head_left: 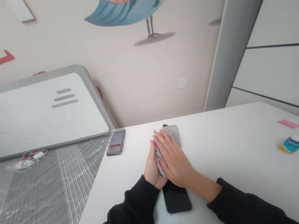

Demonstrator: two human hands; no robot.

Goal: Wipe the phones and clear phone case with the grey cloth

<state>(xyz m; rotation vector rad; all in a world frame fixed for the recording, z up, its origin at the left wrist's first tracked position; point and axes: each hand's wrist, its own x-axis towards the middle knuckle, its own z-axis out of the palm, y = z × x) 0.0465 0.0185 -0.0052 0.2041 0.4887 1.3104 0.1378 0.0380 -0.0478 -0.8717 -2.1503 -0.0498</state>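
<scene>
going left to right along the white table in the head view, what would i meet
Dark rectangular object, blurred out, then the bare left hand, the bare right hand, the white bottle with a blue-and-yellow label.

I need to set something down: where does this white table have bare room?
The widest bare patch of table lies between the right hand and the bottle. A smaller one separates the left hand from the blurred dark item. The middle is crowded: both hands, a gray item and a black phone.
</scene>
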